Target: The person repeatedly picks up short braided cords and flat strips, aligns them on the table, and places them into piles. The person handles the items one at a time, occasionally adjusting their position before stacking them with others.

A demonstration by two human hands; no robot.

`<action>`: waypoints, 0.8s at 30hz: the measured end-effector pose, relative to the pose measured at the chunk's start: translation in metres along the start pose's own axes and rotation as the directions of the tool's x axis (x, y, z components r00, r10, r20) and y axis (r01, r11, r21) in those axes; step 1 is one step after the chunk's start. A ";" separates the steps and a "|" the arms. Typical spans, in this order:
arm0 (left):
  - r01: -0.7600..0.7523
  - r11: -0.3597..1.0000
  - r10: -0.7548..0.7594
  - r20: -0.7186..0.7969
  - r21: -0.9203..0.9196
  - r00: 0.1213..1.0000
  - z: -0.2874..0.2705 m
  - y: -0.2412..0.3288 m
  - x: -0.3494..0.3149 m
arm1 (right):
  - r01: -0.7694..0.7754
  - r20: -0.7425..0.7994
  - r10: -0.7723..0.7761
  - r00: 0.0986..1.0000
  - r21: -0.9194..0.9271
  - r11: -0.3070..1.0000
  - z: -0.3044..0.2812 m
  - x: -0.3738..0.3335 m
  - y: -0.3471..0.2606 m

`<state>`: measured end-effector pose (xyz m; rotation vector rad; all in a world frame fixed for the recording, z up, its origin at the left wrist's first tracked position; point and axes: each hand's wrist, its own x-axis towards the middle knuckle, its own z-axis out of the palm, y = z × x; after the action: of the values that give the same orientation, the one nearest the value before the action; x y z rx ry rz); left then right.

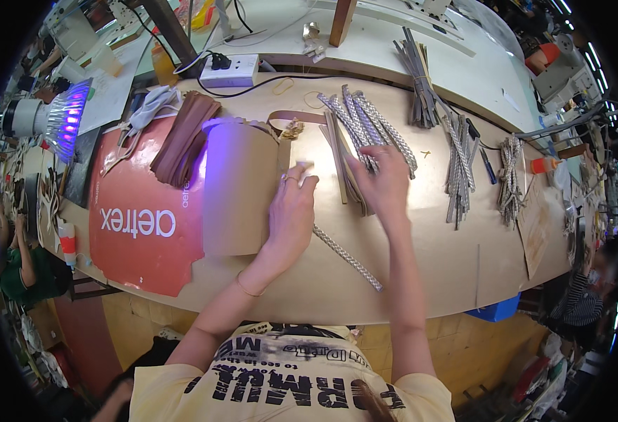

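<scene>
My left hand point(292, 211) is closed, fingers curled, beside a tan cardboard cylinder point(237, 190). A grey-and-white braided strap point(349, 259) runs out from under its thumb side toward the near right; the hand seems to grip its upper part. My right hand point(385, 181) bends its fingers over the near ends of a loose pile of braided straps point(362, 116). Its thumb lies beside flat brown strips point(338, 158). What its fingertips pinch, if anything, is hidden.
Stacked brown strips point(186, 137) lie on a red printed sheet point(143, 232) at left, near a lit purple lamp point(70, 119). Bundled strips point(418, 84) and more braided bundles point(459, 169) are at right. A white power socket box point(235, 70) stands behind.
</scene>
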<state>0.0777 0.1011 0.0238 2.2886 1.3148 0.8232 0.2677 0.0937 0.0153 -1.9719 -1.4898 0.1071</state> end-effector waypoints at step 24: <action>0.142 0.884 -0.095 0.126 -0.445 0.987 -0.043 0.023 0.014 | -0.155 -0.069 0.153 0.986 -0.017 0.988 0.007 0.008 -0.012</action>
<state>0.0707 0.1033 0.0740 1.8380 1.0695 0.8553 0.2575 0.1053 0.0190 -2.0865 -1.3001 0.0898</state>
